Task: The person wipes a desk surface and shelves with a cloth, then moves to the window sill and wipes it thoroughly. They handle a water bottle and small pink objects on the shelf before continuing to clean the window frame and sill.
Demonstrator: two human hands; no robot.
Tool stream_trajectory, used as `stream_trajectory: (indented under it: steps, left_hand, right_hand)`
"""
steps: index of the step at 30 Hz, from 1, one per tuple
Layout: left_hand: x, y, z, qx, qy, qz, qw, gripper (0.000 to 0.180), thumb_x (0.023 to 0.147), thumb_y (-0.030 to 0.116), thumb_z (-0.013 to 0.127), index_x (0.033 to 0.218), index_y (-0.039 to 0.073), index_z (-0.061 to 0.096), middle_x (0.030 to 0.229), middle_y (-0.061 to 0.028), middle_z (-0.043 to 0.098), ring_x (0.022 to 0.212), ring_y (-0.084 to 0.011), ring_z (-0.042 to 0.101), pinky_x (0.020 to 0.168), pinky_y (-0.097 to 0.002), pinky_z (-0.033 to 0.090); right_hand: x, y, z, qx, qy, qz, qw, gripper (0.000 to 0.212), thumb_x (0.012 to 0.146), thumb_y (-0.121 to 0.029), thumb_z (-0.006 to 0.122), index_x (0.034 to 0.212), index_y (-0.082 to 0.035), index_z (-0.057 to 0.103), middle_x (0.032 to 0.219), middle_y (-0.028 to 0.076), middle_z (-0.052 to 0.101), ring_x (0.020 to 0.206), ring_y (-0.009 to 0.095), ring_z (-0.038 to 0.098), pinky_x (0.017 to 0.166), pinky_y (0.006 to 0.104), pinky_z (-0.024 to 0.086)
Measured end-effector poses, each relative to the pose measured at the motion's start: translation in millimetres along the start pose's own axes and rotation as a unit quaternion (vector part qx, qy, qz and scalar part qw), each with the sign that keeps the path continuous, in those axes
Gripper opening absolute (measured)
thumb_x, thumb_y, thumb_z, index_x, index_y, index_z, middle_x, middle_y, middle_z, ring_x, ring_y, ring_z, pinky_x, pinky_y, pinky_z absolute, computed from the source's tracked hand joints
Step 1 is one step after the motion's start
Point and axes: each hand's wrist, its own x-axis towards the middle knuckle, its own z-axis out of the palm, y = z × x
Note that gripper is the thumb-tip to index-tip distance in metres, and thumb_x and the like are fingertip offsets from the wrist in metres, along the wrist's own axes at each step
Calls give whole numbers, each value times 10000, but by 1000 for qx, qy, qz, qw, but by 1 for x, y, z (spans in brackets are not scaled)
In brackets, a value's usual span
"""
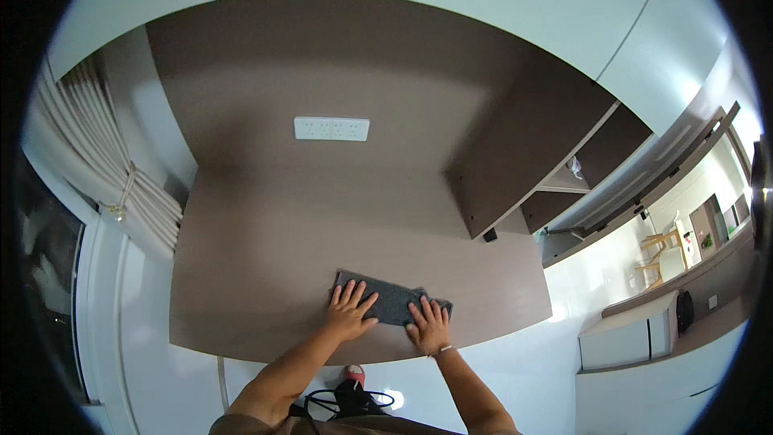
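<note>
Brown desk (266,266) below, backed by a matching panel (362,56) with a white socket strip (331,129); tied curtain (113,153) off to the desk's left, open-shelved brown cabinet (527,145) on its right side. Leaning in over the desk's front edge with both bare forearms (298,366), angling them inward toward the middle. Left hand (348,318) first: open, palm down, fingers fanned toward the desk's back, thumb out to the right, resting on the left end of a dark grey cloth (392,303). Right hand (430,328) next: open as well, palm down, fingers slightly parted and tipped leftward, laid over the cloth's right end, thin bracelet (440,350) round the wrist. And on to the cloth: long, narrow, roughly rectangular, dull-surfaced, lying on the desk close to the front edge, a touch right of centre. Sloping a little too, right end nearer that edge than left. Showing plain grey between the hands, plus a small bump on the far side by the right fingertips. Single layer or folded? Cannot tell.
</note>
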Motion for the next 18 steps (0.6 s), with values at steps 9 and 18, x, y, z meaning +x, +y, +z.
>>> stream_trajectory:
  steps: [9, 18]
  left_hand:
    - [-32, 0, 8, -7, 28, -6, 1000, 684, 942, 574, 434, 1524, 283, 223, 1605, -85, 105, 1479, -312, 43, 1172, -534, 22]
    - [-62, 14, -22, -48, 43, -184, 981, 679, 947, 541, 452, 1528, 295, 201, 1612, -45, 80, 1482, -280, 63, 1162, -573, 88]
  right_hand:
    - [36, 7, -18, 4, -102, -87, 991, 582, 892, -409, 560, 1423, -204, 435, 1554, 148, 234, 1387, 415, 222, 1096, 642, 96]
    - [81, -32, -43, -42, -186, -69, 979, 573, 968, -487, 416, 1487, -257, 342, 1607, 74, 105, 1452, 376, 120, 1141, 604, 31]
